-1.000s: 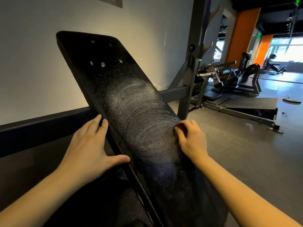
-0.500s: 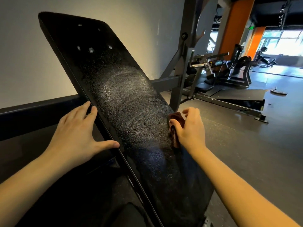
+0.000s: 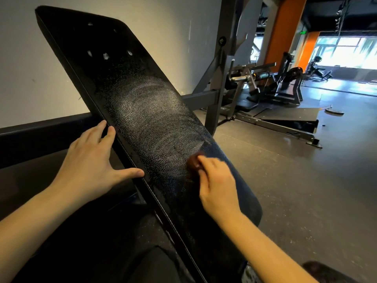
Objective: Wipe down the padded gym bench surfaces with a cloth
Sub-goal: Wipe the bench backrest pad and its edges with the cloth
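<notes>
Room: a gym hall is seen, with a dark rubber floor [image 3: 295, 180] and a pale wall [image 3: 30, 68] on the left.
Right fingers: the fingers [image 3: 212, 162] are curled down round a small reddish-brown cloth [image 3: 193, 162], which is bunched up and pressed onto the padding; their outline is blurred.
Cloth: it is placed on the right half of the pad, at the near edge of a whitish smeared patch.
Right hand: the right hand [image 3: 217, 185] is held over the pad, knuckles up, with the forearm stretched in from the near right.
Left fingers: the fingers [image 3: 102, 130] are kept straight and close together, laid flat along the pad's left side; the thumb is spread onto the stitched edge. Nothing is gripped.
Left hand: the left hand [image 3: 89, 160] is rested against the left edge, well apart from the cloth.
Bench pad: the black bench pad [image 3: 130, 82] is tilted, rising toward the far left; swirled pale marks are spread over its middle, and a few pale spots are seen near its far end.
Frame: a grey steel upright [image 3: 220, 68] is set just behind the pad on the right.
Far right: other machines [image 3: 285, 84], orange columns [image 3: 284, 31] and a bright window [image 3: 346, 54] are seen.
</notes>
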Tool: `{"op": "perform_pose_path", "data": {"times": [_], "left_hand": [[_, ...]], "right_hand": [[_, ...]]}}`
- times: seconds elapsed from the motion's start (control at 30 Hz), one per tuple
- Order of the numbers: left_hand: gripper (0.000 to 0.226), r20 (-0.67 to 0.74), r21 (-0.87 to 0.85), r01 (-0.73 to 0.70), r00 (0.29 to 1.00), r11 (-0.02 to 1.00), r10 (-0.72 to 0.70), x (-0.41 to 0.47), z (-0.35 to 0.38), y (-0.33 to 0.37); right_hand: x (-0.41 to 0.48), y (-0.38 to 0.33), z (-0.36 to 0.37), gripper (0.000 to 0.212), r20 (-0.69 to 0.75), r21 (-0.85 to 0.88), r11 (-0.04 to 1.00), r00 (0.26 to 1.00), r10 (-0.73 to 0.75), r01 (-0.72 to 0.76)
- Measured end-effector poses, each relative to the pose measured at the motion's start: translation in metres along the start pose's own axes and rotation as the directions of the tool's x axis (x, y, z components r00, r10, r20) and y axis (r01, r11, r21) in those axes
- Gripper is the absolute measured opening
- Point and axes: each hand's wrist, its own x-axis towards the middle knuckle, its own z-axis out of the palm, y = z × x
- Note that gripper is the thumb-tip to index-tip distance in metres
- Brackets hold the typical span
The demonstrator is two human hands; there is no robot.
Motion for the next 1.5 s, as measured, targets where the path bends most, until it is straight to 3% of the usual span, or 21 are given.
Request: {"op": "perform_pose_path", "data": {"times": [0.17, 0.23, 0.3, 0.37, 0.4, 0.5, 0.57, 0.63, 0.7, 0.77, 0.83, 0.87, 0.9, 0.97, 1.07, 1.13, 1.2, 1.3, 1.33, 1.4, 1.5], "left_hand": [[0.150, -0.002, -0.006, -0.003, 1.000, 1.000, 0.003, 0.000, -0.001, 0.000], [0.150, 0.009, -0.011, 0.004, 1.000, 1.000, -0.004, 0.000, -0.001, 0.001], [0.150, 0.019, -0.018, 0.012, 1.000, 1.000, -0.011, -0.001, -0.003, 0.003], [0.147, 0.031, -0.034, 0.019, 0.999, 0.999, -0.018, -0.002, -0.005, 0.005], [0.144, 0.035, -0.040, 0.022, 0.999, 0.999, -0.021, -0.001, -0.006, 0.006], [0.142, 0.042, -0.041, 0.025, 0.999, 0.999, -0.023, -0.001, -0.007, 0.006], [0.142, 0.039, -0.042, 0.021, 0.999, 0.999, -0.020, -0.001, -0.006, 0.005], [0.146, 0.045, -0.047, 0.022, 0.999, 0.999, -0.020, -0.001, -0.005, 0.003], [0.150, 0.042, -0.035, 0.015, 0.999, 0.999, -0.013, 0.000, -0.004, 0.002], [0.151, 0.041, -0.029, 0.006, 0.999, 1.000, -0.005, 0.001, -0.002, 0.001], [0.151, 0.034, -0.041, 0.003, 0.999, 0.999, -0.001, 0.001, -0.001, 0.000], [0.151, 0.030, -0.049, 0.001, 1.000, 0.999, 0.001, 0.001, -0.001, -0.001], [0.151, 0.026, -0.055, -0.001, 1.000, 0.998, 0.003, 0.001, 0.000, -0.002], [0.153, 0.021, -0.065, -0.010, 1.000, 0.998, 0.011, 0.001, 0.002, -0.004], [0.155, 0.025, -0.068, -0.020, 0.999, 0.998, 0.021, 0.001, 0.002, -0.007], [0.151, 0.036, -0.073, -0.013, 0.999, 0.997, 0.016, 0.001, 0.000, -0.007], [0.149, 0.043, -0.081, -0.015, 0.999, 0.997, 0.019, 0.000, 0.000, -0.006], [0.148, 0.032, -0.071, -0.025, 0.999, 0.997, 0.027, -0.001, 0.001, -0.008], [0.148, 0.025, -0.058, -0.031, 0.999, 0.998, 0.032, 0.000, 0.000, -0.009], [0.146, 0.001, -0.035, -0.041, 0.999, 0.999, 0.041, 0.001, 0.001, -0.011], [0.147, -0.020, -0.042, -0.050, 0.999, 0.998, 0.049, 0.005, 0.000, -0.017]], "right_hand": [[-0.031, 0.015, -0.015, 0.042, 0.128, -0.024, 0.931, 0.924, -0.359, 0.365], [-0.003, 0.043, -0.009, 0.043, 0.115, -0.108, 0.960, 0.962, -0.247, 0.259], [0.035, 0.064, -0.001, 0.037, 0.033, -0.092, 0.995, 0.999, 0.025, -0.022], [0.056, 0.055, 0.008, 0.031, -0.056, -0.021, 0.966, 0.965, 0.255, -0.256], [0.056, 0.038, 0.015, 0.031, -0.096, -0.002, 0.962, 0.958, 0.271, -0.273], [0.017, -0.035, 0.022, 0.037, -0.056, 0.120, 0.992, 0.998, -0.033, 0.039], [-0.012, -0.056, 0.015, 0.039, 0.032, 0.176, 0.920, 0.932, -0.362, 0.351], [0.002, -0.034, 0.008, 0.040, 0.078, 0.078, 0.863, 0.860, -0.504, 0.499], [0.040, 0.006, 0.011, 0.040, 0.038, -0.046, 0.925, 0.926, -0.375, 0.376], [0.085, 0.041, 0.011, 0.035, -0.025, -0.114, 0.992, 0.998, -0.057, 0.054], [0.109, 0.038, 0.016, 0.028, -0.077, -0.060, 0.980, 0.980, 0.186, -0.191], [0.107, 0.018, 0.022, 0.026, -0.092, -0.028, 0.979, 0.975, 0.200, -0.203], [0.096, -0.009, 0.028, 0.025, -0.092, 0.021, 0.990, 0.986, 0.142, -0.140], [0.058, -0.060, 0.033, 0.028, -0.065, 0.129, 0.975, 0.983, -0.174, 0.181], [0.038, -0.065, 0.027, 0.038, 0.046, 0.125, 0.837, 0.840, -0.541, 0.532], [0.074, -0.024, 0.028, 0.038, 0.018, -0.013, 0.891, 0.891, -0.453, 0.454], [0.115, 0.020, 0.027, 0.033, -0.045, -0.124, 0.980, 0.986, -0.162, 0.156], [0.139, 0.017, 0.033, 0.024, -0.108, -0.068, 0.987, 0.984, 0.139, -0.147], [0.133, -0.008, 0.038, 0.023, -0.119, -0.035, 0.991, 0.985, 0.125, -0.130], [0.105, -0.063, 0.045, 0.026, -0.093, 0.068, 0.991, 0.989, -0.111, 0.118], [0.075, -0.093, 0.044, 0.034, 0.014, 0.151, 0.827, 0.836, -0.549, 0.541]]}}
